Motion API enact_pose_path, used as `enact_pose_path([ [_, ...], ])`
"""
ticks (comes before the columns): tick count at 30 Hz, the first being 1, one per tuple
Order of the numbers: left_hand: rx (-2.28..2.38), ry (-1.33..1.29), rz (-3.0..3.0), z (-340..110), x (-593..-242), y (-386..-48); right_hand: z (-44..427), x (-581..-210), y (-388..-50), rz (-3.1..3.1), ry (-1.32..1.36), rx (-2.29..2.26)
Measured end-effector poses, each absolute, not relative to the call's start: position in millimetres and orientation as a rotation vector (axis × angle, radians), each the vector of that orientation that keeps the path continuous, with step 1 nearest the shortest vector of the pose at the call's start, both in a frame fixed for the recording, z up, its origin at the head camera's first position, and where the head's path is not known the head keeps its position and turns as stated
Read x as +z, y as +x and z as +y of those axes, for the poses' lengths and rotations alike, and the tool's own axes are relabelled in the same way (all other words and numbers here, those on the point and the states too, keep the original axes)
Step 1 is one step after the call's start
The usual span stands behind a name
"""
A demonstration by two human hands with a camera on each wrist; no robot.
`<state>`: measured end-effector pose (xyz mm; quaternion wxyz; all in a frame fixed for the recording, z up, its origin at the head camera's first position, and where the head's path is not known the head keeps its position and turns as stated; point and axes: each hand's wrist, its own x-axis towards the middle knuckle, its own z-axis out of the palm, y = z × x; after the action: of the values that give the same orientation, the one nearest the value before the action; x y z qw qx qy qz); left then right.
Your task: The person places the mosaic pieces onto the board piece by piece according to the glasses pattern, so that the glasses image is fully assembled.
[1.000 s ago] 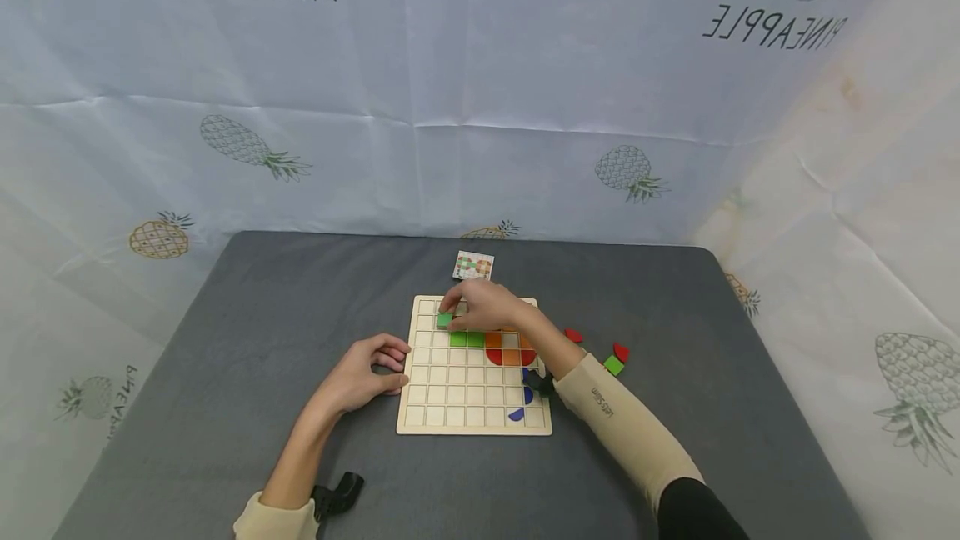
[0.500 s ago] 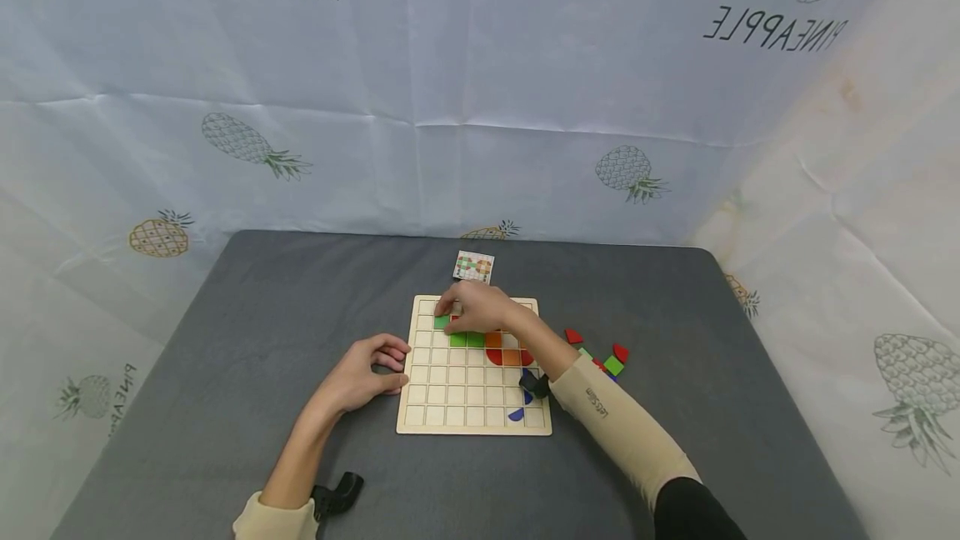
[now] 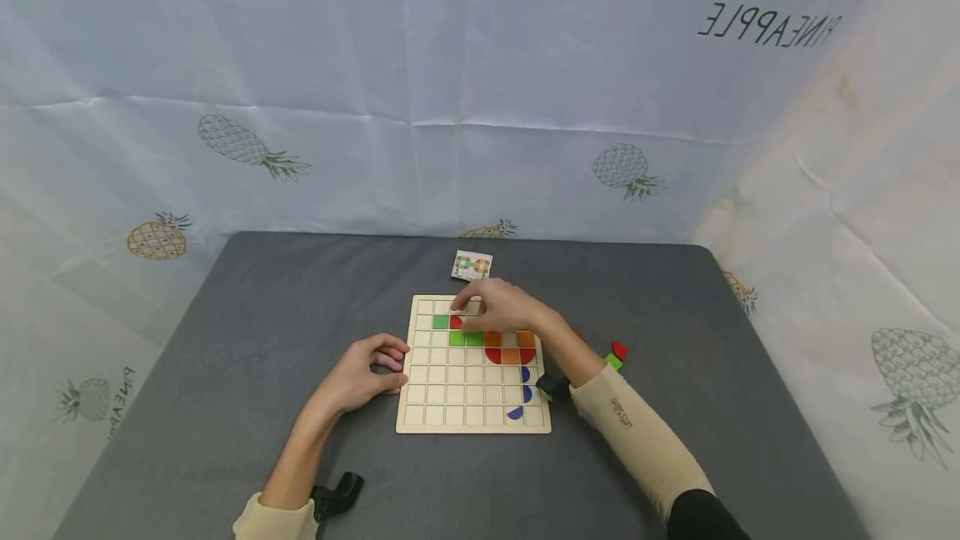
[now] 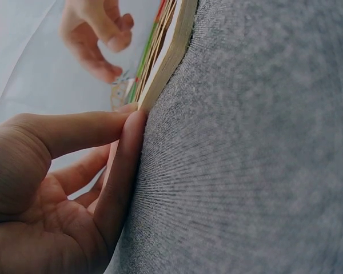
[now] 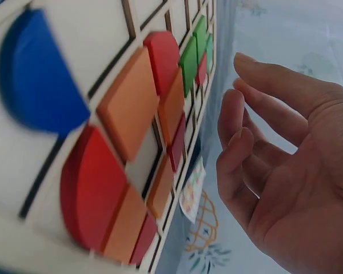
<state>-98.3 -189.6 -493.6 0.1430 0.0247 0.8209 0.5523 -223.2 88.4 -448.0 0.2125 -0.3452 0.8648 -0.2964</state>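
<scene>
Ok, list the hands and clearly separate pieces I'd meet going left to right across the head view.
Left hand → leftmost green square on the grid board → right hand → rightmost red piece, lying off the board.

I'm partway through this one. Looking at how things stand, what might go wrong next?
The black wrist camera appears close beside the blue pieces and might nudge one out of its square.
The left hand touches the edge of the board; a push there could shift the whole layout.
The right sleeve looks near the loose green piece, so pulling back carelessly might knock it away.
</scene>
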Motion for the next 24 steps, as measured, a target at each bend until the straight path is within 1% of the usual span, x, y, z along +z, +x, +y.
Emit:
enact_pose_path([
  [10,1.602,0.078,2.358,-189.8,-493.5,-98.7,135.5,-440.9,-222.3,2.45,-0.947,-0.854],
  [24,1.608,0.071,2.342,-190.4,-493.8,-97.5,216.5,-440.3,-211.9,2.456,-0.734,-0.842],
])
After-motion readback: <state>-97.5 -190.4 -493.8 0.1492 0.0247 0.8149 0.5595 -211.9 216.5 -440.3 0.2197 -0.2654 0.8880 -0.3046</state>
